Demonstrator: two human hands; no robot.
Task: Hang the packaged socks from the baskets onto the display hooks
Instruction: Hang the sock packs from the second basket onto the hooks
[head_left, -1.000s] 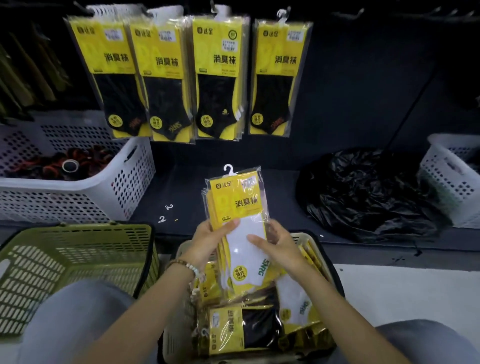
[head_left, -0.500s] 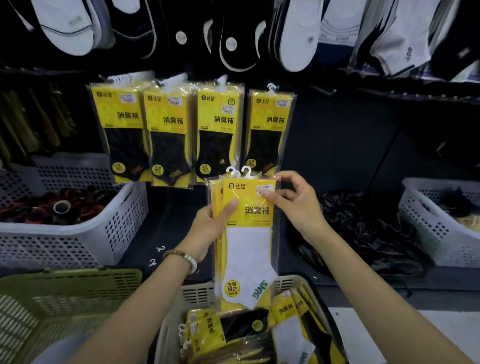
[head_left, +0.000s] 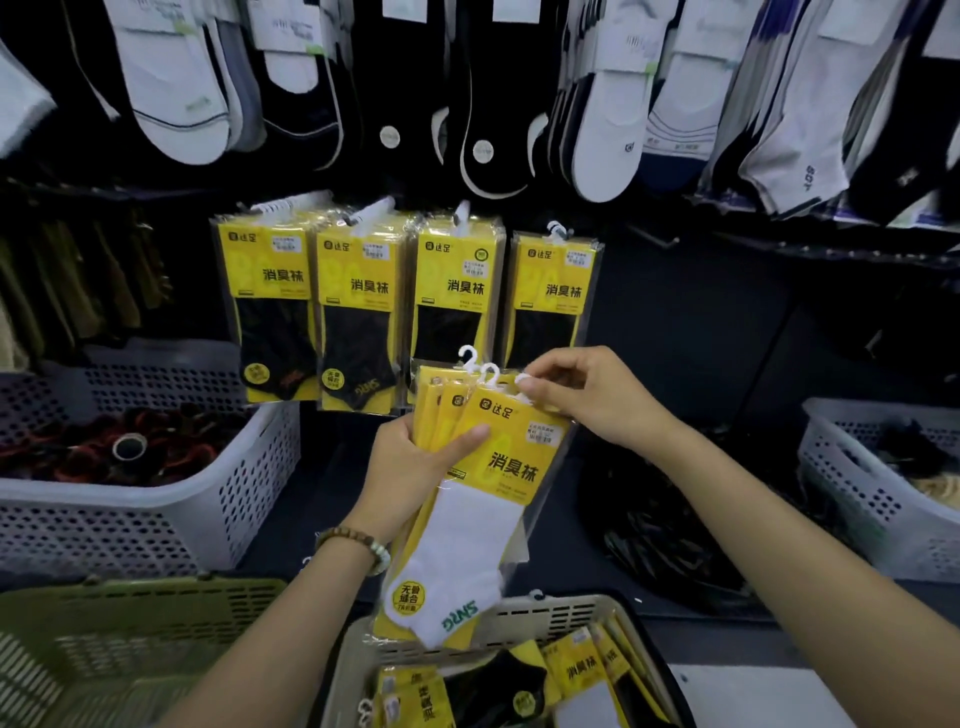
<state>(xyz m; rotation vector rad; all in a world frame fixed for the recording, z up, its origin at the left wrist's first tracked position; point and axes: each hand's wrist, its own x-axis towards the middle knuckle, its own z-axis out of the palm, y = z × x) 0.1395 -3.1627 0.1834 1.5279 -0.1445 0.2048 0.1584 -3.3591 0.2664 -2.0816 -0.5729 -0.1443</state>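
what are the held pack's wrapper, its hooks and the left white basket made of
Wrapper: clear glossy plastic film, it seems; it glints and the sock shows through. Hooks: probably white moulded plastic. White basket: rigid matte plastic, judging by its perforated walls.

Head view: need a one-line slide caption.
Left hand grips fanned white-sock packs; right hand pinches the front one's top, below hung black-sock packs.

Single head-worn view, aimed forward and slightly down. Close above left hand (head_left: 410, 467) and right hand (head_left: 592, 400), facing a dark display wall (head_left: 701, 338).
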